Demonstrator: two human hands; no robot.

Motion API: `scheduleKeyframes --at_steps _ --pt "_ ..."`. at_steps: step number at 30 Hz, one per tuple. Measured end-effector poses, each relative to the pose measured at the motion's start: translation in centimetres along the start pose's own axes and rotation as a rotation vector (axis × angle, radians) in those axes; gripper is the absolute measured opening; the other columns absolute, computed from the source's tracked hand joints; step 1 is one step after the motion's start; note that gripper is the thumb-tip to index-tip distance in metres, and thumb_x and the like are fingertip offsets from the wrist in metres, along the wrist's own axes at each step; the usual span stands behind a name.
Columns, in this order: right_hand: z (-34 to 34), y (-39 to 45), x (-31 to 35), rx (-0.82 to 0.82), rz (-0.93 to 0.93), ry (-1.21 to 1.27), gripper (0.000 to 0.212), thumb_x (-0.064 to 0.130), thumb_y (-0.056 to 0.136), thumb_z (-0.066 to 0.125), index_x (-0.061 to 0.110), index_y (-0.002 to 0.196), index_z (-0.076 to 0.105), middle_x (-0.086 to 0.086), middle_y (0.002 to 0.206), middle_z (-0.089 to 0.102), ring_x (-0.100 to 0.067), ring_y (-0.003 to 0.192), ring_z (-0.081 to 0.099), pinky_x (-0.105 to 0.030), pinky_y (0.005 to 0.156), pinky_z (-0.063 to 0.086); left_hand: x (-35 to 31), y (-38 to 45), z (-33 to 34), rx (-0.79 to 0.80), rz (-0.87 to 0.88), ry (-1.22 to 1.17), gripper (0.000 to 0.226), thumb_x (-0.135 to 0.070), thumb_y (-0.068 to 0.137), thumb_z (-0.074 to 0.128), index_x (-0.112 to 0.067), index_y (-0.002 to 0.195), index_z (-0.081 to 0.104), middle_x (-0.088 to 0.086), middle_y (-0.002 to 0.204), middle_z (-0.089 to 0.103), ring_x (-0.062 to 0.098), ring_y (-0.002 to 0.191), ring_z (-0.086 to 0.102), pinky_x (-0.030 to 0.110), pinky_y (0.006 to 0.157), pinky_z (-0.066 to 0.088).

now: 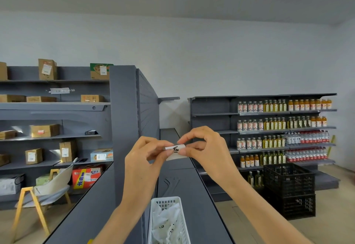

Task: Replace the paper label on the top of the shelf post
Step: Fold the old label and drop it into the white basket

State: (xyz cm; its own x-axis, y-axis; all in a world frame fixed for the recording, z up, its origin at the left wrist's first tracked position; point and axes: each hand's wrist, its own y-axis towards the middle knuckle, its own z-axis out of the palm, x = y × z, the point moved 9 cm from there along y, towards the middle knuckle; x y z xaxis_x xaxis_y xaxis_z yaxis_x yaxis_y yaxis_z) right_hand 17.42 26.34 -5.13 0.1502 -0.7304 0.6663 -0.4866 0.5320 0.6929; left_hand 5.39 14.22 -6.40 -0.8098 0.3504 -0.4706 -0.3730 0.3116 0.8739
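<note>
A small white paper label (175, 150) with a black handwritten mark is held up in front of me between both hands. My left hand (146, 155) pinches its left end with thumb and fingertips. My right hand (205, 147) pinches its right end and upper edge. The tall grey shelf post (123, 109) rises just left of my hands, with its top well above them. A perforated grey back panel (147, 103) runs away behind the post.
A white plastic basket (156, 216) of crumpled paper labels sits on the grey shelf top (194, 195) below my hands. Shelves of cardboard boxes (45, 130) stand at left, with a wooden-legged chair (44, 190). Bottle shelves (282, 128) and stacked black crates (289, 188) are at right.
</note>
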Motion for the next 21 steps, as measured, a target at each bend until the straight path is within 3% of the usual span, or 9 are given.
scheduleKeyframes --at_steps 4,8,10,15,18,21 --pt "-0.1 0.1 -0.1 -0.033 -0.020 -0.057 0.015 0.006 0.071 0.086 0.018 0.077 0.078 0.006 0.098 0.064 -0.006 0.078 0.071 -0.019 0.075 0.059 0.1 0.1 -0.1 -0.007 0.013 0.115 0.015 -0.018 0.078 0.077 -0.031 0.084 0.077 -0.016 0.090 0.059 0.009 0.088 0.061 0.015 0.063 0.047" --pt "-0.4 0.0 -0.3 -0.077 -0.065 -0.222 0.010 0.022 0.071 0.086 0.025 0.073 0.076 0.017 0.096 0.059 -0.003 0.093 0.057 -0.015 0.076 0.045 0.8 0.0 0.5 0.065 -0.033 0.180 0.007 -0.028 0.079 0.075 -0.035 0.080 0.075 -0.021 0.100 0.061 -0.001 0.099 0.057 0.019 0.068 0.043" --pt "-0.2 -0.1 -0.2 -0.063 -0.106 -0.322 0.014 0.028 0.074 0.083 0.030 0.072 0.070 0.022 0.099 0.055 -0.005 0.101 0.048 -0.017 0.082 0.038 0.8 -0.1 1.0 0.105 -0.037 0.203 0.005 -0.029 0.083 0.071 -0.034 0.082 0.073 -0.022 0.091 0.068 0.000 0.093 0.061 0.019 0.070 0.043" --pt "1.4 -0.4 0.4 -0.028 -0.255 -0.535 0.023 0.023 0.085 0.073 0.030 0.075 0.053 0.019 0.100 0.056 -0.005 0.098 0.048 -0.028 0.085 0.038 0.9 0.0 1.5 0.168 -0.085 0.231 0.007 -0.034 0.085 0.068 -0.037 0.080 0.072 -0.026 0.074 0.072 -0.004 0.081 0.067 0.025 0.068 0.052" --pt "1.4 -0.5 -0.1 0.001 -0.236 -0.346 0.017 0.019 0.086 0.072 0.023 0.077 0.058 0.016 0.098 0.063 -0.004 0.096 0.058 -0.029 0.085 0.047 0.9 0.0 1.3 0.141 -0.109 0.185 0.010 -0.029 0.085 0.070 -0.035 0.077 0.073 -0.025 0.070 0.072 -0.006 0.075 0.068 0.024 0.066 0.054" --pt "1.6 -0.5 -0.7 0.103 -0.121 -0.078 0.004 0.023 0.089 0.072 0.019 0.089 0.068 0.008 0.090 0.074 -0.004 0.089 0.069 -0.022 0.083 0.053 1.2 0.0 1.2 0.124 -0.155 0.121 0.011 -0.025 0.086 0.070 -0.031 0.078 0.073 -0.023 0.066 0.072 -0.006 0.069 0.069 0.010 0.060 0.049"
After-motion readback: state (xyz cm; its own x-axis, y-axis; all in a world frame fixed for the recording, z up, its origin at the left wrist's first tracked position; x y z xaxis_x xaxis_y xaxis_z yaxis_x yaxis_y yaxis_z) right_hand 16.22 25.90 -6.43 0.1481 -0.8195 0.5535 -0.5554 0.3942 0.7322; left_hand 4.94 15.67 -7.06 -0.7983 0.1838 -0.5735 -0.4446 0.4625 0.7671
